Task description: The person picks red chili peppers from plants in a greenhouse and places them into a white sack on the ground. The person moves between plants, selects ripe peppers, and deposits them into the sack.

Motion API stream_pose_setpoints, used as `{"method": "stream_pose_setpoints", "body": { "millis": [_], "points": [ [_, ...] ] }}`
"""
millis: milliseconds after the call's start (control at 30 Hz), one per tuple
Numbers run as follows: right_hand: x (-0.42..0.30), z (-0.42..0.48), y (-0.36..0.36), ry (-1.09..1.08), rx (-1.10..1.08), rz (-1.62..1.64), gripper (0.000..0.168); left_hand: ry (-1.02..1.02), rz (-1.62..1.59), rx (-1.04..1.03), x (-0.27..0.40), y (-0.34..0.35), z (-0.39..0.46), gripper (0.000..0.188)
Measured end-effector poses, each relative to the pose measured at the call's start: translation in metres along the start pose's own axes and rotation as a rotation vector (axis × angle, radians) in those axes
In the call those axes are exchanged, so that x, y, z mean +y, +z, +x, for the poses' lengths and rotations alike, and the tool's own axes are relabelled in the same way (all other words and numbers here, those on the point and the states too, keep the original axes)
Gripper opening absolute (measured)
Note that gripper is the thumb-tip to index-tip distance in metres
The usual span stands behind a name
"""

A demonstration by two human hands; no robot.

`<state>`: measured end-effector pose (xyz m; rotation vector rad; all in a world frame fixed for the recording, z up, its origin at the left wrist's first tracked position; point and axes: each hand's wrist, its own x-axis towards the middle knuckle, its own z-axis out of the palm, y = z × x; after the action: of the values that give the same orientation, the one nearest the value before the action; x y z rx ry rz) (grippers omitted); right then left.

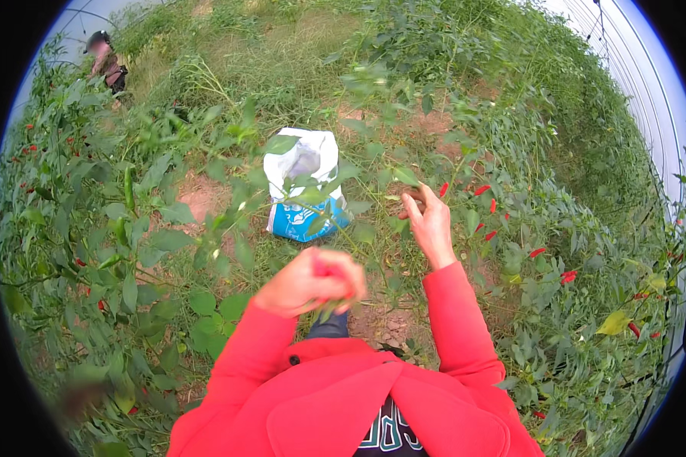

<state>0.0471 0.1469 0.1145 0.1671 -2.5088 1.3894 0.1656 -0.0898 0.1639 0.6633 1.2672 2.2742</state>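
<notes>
My left hand (314,283), blurred by motion, is curled around several red chili peppers (334,280) in front of the red jacket. Ahead and to the right, my right hand (429,220) reaches in among the chili plant's leaves, fingers bent beside a green leaf (406,176). Whether those fingers grip a stem cannot be made out. Just right of that hand, ripe red chilies (482,189) hang on the plant. A white and blue plastic sack (308,220) stands on the ground beyond my left hand, its mouth open and partly hidden behind leaves.
Chili plants crowd the left side, with long green peppers (128,188) hanging there. More plants with red fruit (568,277) line the right, below the tunnel's plastic wall (646,74). Bare soil (203,197) shows between weeds. Another person (107,65) is far off at upper left.
</notes>
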Motion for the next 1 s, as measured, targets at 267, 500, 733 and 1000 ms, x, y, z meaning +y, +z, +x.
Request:
{"method": "stream_pose_setpoints", "body": {
  "millis": [267,500,733,1000],
  "points": [
    [-0.003,-0.003,0.0,0.043,-0.035,0.218,0.033,0.432,-0.487,0.775,-0.015,-0.131,-0.098,0.019],
    [0.017,-0.001,-0.014,-0.034,-0.067,0.087,0.024,0.245,-0.664,0.885,-0.108,-0.21,-0.058,0.026],
    [0.015,-0.002,-0.036,0.124,-0.026,0.251,0.031,0.084,-0.561,0.77,-0.104,-0.295,0.006,0.031],
    [0.024,-0.01,-0.06,0.109,0.122,0.229,0.027,-0.038,0.104,1.188,-0.05,-0.322,0.108,0.054]
  ]
}}
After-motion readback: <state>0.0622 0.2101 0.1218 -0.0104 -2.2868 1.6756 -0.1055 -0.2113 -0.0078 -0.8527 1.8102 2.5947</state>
